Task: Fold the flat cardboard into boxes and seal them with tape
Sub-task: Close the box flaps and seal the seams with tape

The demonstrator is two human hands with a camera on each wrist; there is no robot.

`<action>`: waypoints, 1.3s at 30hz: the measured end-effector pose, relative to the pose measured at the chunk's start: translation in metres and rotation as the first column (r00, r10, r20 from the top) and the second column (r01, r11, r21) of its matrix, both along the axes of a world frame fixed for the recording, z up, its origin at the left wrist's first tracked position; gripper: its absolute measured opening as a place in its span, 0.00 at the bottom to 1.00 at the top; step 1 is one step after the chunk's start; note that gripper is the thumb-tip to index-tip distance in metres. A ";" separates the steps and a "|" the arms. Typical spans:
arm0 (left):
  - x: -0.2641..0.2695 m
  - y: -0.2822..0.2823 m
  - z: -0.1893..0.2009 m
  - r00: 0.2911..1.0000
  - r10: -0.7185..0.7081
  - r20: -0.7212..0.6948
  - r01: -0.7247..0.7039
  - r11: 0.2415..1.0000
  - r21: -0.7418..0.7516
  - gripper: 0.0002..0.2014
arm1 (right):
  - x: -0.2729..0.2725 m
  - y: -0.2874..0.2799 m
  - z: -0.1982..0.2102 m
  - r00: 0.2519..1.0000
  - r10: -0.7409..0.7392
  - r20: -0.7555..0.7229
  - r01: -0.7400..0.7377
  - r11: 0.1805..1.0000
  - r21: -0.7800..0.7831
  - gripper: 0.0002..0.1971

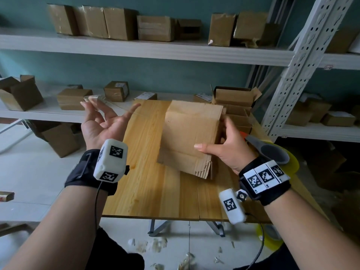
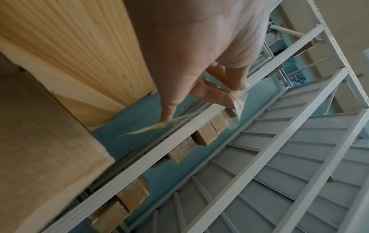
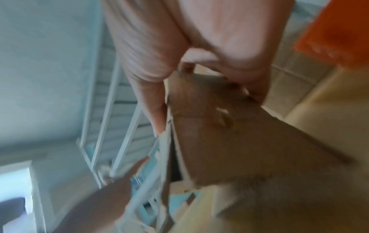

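Cardboard, brown and creased, is the item in hand: a flattened box (image 1: 190,137) held tilted above the wooden surface (image 1: 144,172), toward its right half. The right hand (image 1: 226,147) grips its right edge, thumb on the near face and fingers curled behind. The left hand (image 1: 103,121) is raised to the left, well apart from the box, palm up and fingers spread; a clear scrap of tape (image 2: 235,100) clings to its fingertips (image 2: 165,121), stuck there rather than pinched as far as the left wrist view shows.

Step, by judgement: the box is not yet opened out, and no tape is seen on its visible faces. The next move calls for freeing the left hand of the scrap, then bringing it to the box's left edge so both hands can push the panels square and fold the flaps.

Surroundings: a tape dispenser (image 1: 272,151) with a yellow roll lies just behind the right wrist, near the surface's right edge. A stack of cardboard boxes (image 1: 235,106) sits at the far right, close behind the held box. Shelves (image 1: 136,47) behind carry many made-up boxes. Tape scraps (image 1: 153,244) litter the floor.

Obstruction: the clinging scrap may stick to the box; the stack leaves little room on the far side.
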State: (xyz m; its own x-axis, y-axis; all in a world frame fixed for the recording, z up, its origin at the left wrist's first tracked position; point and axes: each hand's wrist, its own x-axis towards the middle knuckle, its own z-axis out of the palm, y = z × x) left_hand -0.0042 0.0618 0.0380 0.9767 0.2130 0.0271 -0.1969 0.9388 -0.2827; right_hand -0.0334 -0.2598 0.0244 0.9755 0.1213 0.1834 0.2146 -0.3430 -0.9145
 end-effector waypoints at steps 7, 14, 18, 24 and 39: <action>-0.002 -0.001 0.003 1.000 0.021 -0.005 -0.021 0.999 -0.029 0.19 | -0.006 0.000 0.009 0.972 -0.089 0.216 0.099 0.994 -0.038 0.23; -0.009 -0.004 0.011 0.998 0.024 0.065 -0.022 0.999 -0.033 0.23 | -0.002 0.001 0.010 0.971 -0.122 0.207 0.112 0.992 0.057 0.29; -0.014 -0.008 0.018 0.995 -0.010 0.097 0.015 0.998 -0.055 0.20 | -0.002 -0.001 0.014 0.972 -0.070 0.222 0.071 0.997 0.006 0.42; -0.026 -0.023 0.026 0.981 -0.084 0.174 0.088 0.996 -0.017 0.15 | 0.001 0.006 -0.001 0.979 0.087 0.187 -0.031 0.957 -0.287 0.20; -0.028 -0.119 0.017 0.926 -0.368 0.086 0.344 0.916 0.206 0.09 | -0.005 0.031 -0.012 0.981 0.131 0.142 -0.093 0.965 -0.247 0.17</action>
State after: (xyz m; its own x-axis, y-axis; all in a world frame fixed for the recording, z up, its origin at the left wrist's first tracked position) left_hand -0.0325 -0.0573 0.0552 0.9736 -0.1682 0.1543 0.1846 0.9778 -0.0993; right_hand -0.0384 -0.2290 0.0129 0.9147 0.2867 0.2849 0.3976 -0.5119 -0.7615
